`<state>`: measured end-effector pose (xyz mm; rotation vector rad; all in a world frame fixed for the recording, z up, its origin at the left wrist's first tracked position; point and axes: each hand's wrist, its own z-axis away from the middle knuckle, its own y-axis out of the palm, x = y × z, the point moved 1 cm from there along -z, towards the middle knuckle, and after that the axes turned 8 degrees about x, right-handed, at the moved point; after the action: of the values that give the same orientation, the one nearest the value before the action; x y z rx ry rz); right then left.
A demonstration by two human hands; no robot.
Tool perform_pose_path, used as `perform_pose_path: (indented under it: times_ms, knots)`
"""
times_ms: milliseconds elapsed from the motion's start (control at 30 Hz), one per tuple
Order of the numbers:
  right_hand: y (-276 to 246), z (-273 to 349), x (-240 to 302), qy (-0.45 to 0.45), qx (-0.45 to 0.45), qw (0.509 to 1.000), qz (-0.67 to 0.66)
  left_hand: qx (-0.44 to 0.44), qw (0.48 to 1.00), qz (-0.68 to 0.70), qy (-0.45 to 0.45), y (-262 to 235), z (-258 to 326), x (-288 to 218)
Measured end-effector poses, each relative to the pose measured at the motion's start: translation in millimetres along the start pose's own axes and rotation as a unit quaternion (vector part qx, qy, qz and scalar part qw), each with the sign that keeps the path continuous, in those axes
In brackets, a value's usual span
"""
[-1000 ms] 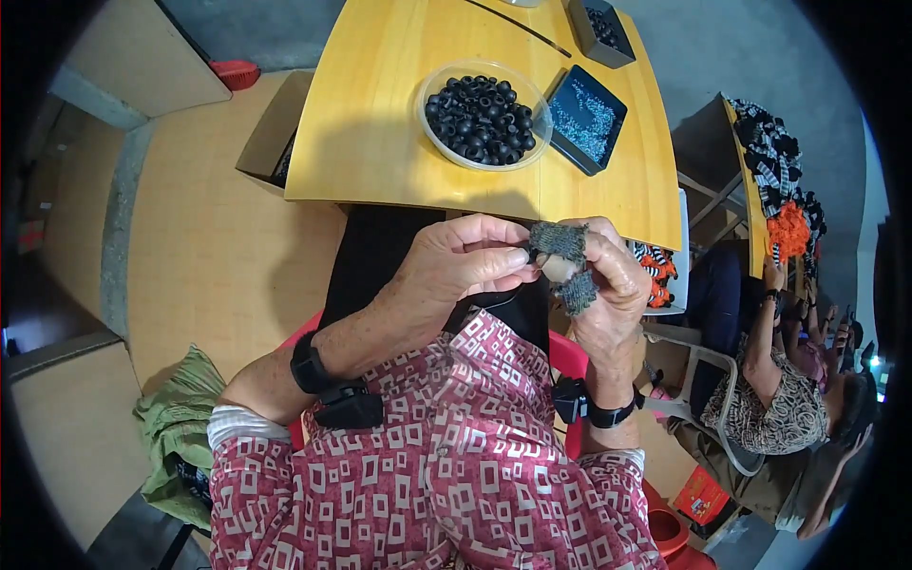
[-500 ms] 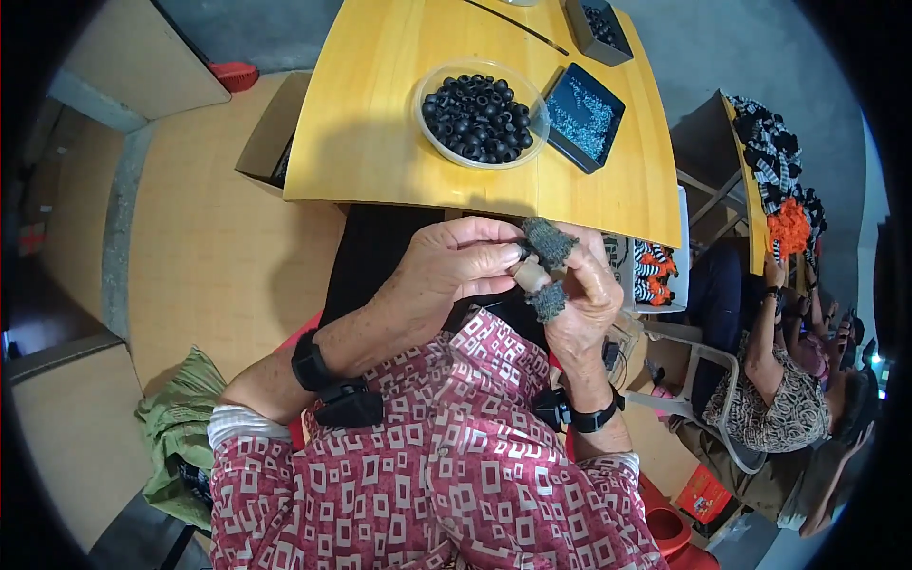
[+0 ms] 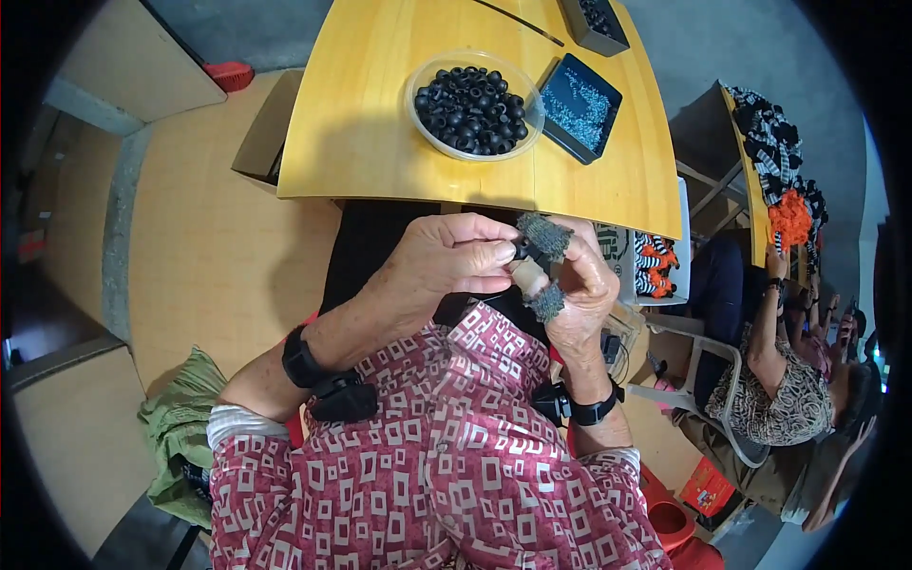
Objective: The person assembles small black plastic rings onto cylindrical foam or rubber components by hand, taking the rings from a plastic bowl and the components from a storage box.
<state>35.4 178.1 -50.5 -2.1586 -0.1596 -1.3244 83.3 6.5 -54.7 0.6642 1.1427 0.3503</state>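
Observation:
My left hand is closed in a pinch, thumb against forefinger, at a small black round piece beneath the table's front edge. It looks like the black pieces in the bowl, though fingers cover most of it. My right hand curls in from the other side, its fingers closed at the same piece. Dark grey knitted finger covers wrap parts of its finger and thumb, and a pale thumb tip or wrapping shows between them. On the table, a clear round bowl holds several black hollow beads.
Beside the bowl lies a black tray of small pale-blue bits on the yellow table. A dark box of black pieces stands farther back. At right are a white box with striped orange items, a chair and other people.
My hands stay pinched together at the black piece, with only slight finger movement. The whole view has shifted a little, so the table and bowl appear slightly higher.

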Motion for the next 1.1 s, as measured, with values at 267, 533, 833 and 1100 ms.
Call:
perform_pose_path:
  times_ms: [267,533,833,1100]
  knots:
    - [3.1,1.2,4.2,-0.006,-0.005,1.000,0.018,-0.003,1.000,0.002,-0.022,0.2,-0.2,-2.6]
    - [0.8,4.2,1.7,-0.036,0.018,0.999,0.032,0.038,0.997,0.025,-0.056,-4.3,-1.7,0.6]
    - [-0.1,4.8,4.3,-0.115,0.019,0.978,0.174,0.026,0.997,-0.059,-0.047,-2.4,-2.3,3.4]
    - [4.1,6.0,-0.1,-0.151,0.001,0.964,0.219,0.025,0.996,-0.073,-0.055,-7.7,-5.8,5.2]
